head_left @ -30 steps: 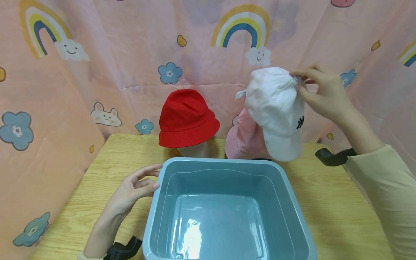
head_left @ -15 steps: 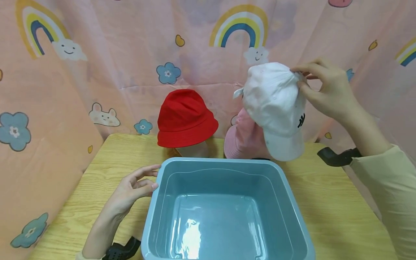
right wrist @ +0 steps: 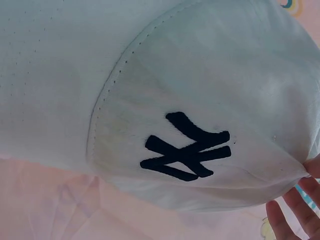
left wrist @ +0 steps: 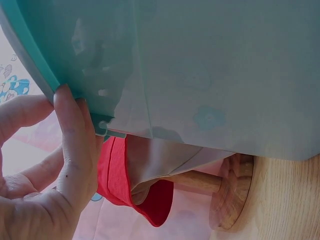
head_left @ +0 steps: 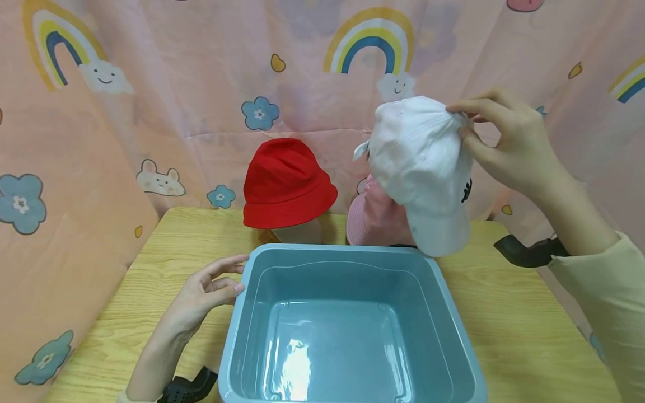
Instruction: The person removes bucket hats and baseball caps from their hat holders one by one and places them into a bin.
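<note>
A white baseball cap (head_left: 420,151) with a black letter logo hangs from my right hand (head_left: 514,137), whose thumb and fingers pinch the top of its crown. Its brim points down, close over the far right corner of a blue-grey plastic basin (head_left: 347,257). In the right wrist view the cap (right wrist: 240,90) fills most of the picture, with fingertips (right wrist: 302,200) at its crown. My left hand (head_left: 201,294) holds the basin's left rim between thumb and fingers. The left wrist view has that hand (left wrist: 55,160) at the rim, against the basin's outer wall (left wrist: 225,65).
A red bucket hat (head_left: 289,187) sits on a stand behind the basin; its round wooden base (left wrist: 232,192) shows in the left wrist view. A pink hat (head_left: 378,215) stands behind the cap, partly hidden. Pink patterned cloth (head_left: 201,84) backs the wooden table (head_left: 136,308).
The white cap, pinched in my right hand, has shifted slightly left, its brim now overlapping the basin's far corner in view. My left hand keeps its place on the rim.
</note>
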A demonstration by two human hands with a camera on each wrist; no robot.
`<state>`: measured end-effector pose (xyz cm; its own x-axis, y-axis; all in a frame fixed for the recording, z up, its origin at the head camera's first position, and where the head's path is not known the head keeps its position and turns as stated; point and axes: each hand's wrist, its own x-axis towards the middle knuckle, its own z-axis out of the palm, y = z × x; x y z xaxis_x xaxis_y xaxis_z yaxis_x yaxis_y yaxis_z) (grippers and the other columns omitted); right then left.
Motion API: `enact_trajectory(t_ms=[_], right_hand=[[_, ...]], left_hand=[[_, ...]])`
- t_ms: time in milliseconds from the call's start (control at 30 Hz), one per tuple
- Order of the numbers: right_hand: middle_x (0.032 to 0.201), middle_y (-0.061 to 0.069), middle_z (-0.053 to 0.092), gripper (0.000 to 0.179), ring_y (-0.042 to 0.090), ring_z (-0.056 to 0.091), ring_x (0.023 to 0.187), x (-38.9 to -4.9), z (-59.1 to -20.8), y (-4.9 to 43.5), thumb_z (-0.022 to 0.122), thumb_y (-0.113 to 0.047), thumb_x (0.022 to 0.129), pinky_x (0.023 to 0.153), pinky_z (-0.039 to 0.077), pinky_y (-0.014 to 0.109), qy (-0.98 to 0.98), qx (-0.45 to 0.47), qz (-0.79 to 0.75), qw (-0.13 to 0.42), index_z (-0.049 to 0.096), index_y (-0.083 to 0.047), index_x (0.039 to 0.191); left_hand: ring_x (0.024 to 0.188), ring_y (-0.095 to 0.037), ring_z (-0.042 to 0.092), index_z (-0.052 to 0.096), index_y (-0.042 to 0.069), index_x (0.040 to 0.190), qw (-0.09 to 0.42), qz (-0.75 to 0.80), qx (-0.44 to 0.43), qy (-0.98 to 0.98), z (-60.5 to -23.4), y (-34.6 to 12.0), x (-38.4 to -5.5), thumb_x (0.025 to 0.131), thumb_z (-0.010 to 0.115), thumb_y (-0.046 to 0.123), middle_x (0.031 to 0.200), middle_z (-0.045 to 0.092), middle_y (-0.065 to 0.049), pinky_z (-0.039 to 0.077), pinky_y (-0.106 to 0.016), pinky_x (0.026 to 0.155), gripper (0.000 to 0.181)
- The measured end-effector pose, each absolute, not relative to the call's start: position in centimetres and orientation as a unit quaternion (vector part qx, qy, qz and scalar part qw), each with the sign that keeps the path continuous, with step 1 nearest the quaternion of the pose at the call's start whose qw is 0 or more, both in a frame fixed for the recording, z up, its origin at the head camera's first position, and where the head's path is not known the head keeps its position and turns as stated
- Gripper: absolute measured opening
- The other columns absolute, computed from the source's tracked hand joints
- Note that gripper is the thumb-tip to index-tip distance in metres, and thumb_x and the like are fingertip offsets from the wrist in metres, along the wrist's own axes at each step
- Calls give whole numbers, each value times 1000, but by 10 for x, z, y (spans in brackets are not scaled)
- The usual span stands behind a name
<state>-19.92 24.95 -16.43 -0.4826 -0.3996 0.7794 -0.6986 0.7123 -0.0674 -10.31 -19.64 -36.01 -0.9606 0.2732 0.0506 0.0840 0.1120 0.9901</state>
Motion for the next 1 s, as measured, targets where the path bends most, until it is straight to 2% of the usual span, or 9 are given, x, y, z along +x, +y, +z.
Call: enact_trajectory(t_ms=[100, 233, 333, 433, 567, 700, 933, 1000], right_hand=[[95, 11, 61, 37, -20, 44, 94, -194, -163, 247, 58, 14, 80, 83, 35, 4, -834, 338, 190, 393, 69, -1, 112], [101, -21, 54, 37, -18, 44, 95, -187, -161, 244, 58, 13, 80, 81, 34, 6, -826, 353, 187, 398, 69, -1, 113], [108, -33, 43, 38, -18, 44, 97, -182, -159, 240, 59, 13, 80, 81, 34, 6, -820, 362, 187, 401, 68, -1, 114], [102, -18, 56, 39, -17, 43, 98, -179, -158, 236, 61, 15, 78, 82, 34, 5, -816, 361, 192, 408, 69, -2, 113], [97, 4, 62, 40, -14, 45, 96, -173, -158, 230, 63, 17, 75, 84, 35, 5, -812, 355, 207, 414, 71, -2, 109], [98, 0, 61, 40, -13, 46, 96, -167, -157, 225, 64, 18, 73, 85, 36, 5, -809, 360, 217, 411, 71, -2, 108], [105, -20, 54, 36, -12, 49, 96, -157, -154, 218, 63, 14, 75, 86, 38, 7, -799, 379, 235, 403, 71, 0, 106], [103, -13, 59, 33, -11, 50, 97, -154, -154, 217, 62, 10, 77, 88, 39, 7, -796, 389, 237, 398, 71, 0, 106]], left_hand=[[86, -13, 70, 45, 0, 139, 72, 655, 119, 743, -360, -197, -103, 91, 62, 8, 114, 56, -2, 58, -33, 76, 51], [86, -12, 70, 45, 0, 139, 73, 655, 120, 743, -359, -197, -103, 91, 62, 8, 115, 56, -2, 58, -33, 77, 51], [86, -12, 69, 45, 0, 139, 73, 655, 122, 742, -359, -197, -103, 91, 62, 7, 114, 56, -2, 58, -33, 77, 51], [85, -12, 70, 44, -1, 139, 75, 657, 125, 740, -360, -198, -103, 92, 61, 7, 115, 56, -2, 58, -33, 77, 51], [84, -12, 70, 44, -1, 139, 75, 657, 128, 739, -360, -198, -103, 92, 61, 7, 115, 56, -2, 58, -33, 77, 50], [84, -12, 70, 44, -1, 139, 76, 656, 127, 740, -360, -198, -103, 92, 61, 7, 115, 56, -3, 58, -33, 77, 51], [85, -13, 70, 44, 0, 139, 77, 656, 129, 739, -361, -198, -104, 92, 61, 7, 116, 55, -2, 58, -33, 78, 50], [86, -13, 70, 44, 0, 139, 76, 656, 130, 740, -361, -198, -104, 92, 61, 7, 116, 55, -2, 58, -33, 78, 50]])
